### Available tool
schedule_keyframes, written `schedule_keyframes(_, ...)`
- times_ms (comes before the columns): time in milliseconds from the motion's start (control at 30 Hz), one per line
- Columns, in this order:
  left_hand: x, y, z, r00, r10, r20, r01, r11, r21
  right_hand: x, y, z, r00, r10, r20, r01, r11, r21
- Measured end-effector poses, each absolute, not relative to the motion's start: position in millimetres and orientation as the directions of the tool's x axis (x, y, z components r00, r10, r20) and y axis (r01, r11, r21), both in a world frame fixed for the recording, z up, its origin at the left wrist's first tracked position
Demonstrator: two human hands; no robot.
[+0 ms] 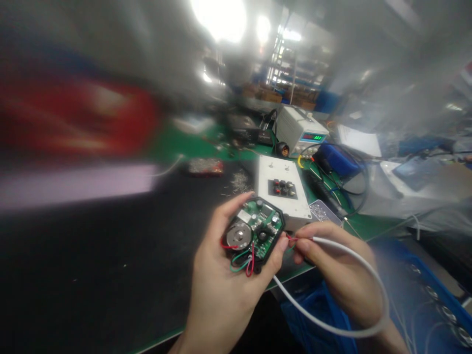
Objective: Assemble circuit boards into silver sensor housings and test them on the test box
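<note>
My left hand point(228, 280) grips a black eight-sided housing, its open face turned up to show a green circuit board point(265, 214). A round silver motor point(239, 236) sits on the board's left side, and loops of red and green wire point(243, 263) stick out at the near edge. To the right, my right hand point(342, 265) pinches thin coloured wires at the stripped end of a white cable point(372, 275). That cable bends in a wide loop below my right hand and back toward the housing. Where its other end goes is hidden.
Behind the housing stands a white terminal box point(263, 172) with red and black clips. Farther back is a power supply point(295, 130) with a lit display. A small tray of metal bits point(321, 212) lies to the right, loose pins point(239, 182) on the dark mat point(110, 265). Blue bins point(424, 295) stand lower right.
</note>
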State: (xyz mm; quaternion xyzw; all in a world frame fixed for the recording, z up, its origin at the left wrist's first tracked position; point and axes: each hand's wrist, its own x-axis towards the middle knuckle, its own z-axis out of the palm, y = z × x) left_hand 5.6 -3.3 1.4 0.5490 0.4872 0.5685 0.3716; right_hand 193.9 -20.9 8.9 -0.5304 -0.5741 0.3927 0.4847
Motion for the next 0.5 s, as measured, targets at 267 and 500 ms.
schedule_keyframes(267, 11.5, -10.2, -6.8, -0.171, 0.938, 0.302, 0.205, -0.266, 0.942, 185.6, -17.4, 1.5, 0.041, 0.999, -0.027, -0.055, -0.024, -0.998)
schedule_keyframes(500, 14.9, 15.3, -4.0, -0.099, 0.935, 0.339, 0.259, -0.305, 0.916, 221.2, 26.3, 13.4, 0.272, 0.904, 0.329, 0.424, 0.194, -0.885)
